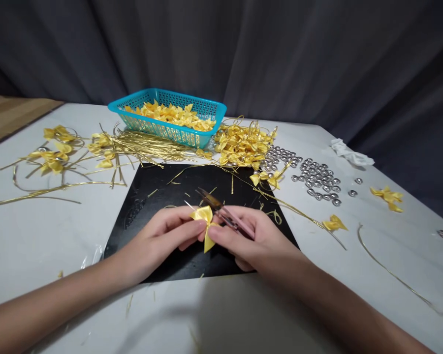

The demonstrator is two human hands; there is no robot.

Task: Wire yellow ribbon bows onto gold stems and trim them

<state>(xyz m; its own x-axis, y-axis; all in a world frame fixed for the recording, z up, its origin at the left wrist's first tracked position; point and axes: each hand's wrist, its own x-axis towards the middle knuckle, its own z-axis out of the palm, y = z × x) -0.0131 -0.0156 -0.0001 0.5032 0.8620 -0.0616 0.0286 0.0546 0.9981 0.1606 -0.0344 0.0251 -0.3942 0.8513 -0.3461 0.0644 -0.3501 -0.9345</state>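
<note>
Between my hands, above a black mat [158, 268], is a yellow satin ribbon bow [204, 215]. My left hand [170, 228] pinches its left side between thumb and fingers. From the right, the thumb of my right hand [249, 236] presses on the bow's knot. A small pair of pink-handled scissors [239, 223] also rests in the right hand, its blades pointing up and left, away from the bow. A thin pale strand [189, 205] sticks up beside the left fingertips. My fingers hide the back of the bow.
A turquoise basket [166, 130] of yellow bows stands at the back. Gold cords [151, 146] lie in front of it, beside a pile of corded bows [243, 145]. Silver rings [319, 177] and a crumpled white tissue [350, 153] lie right. Cord scraps litter the mat.
</note>
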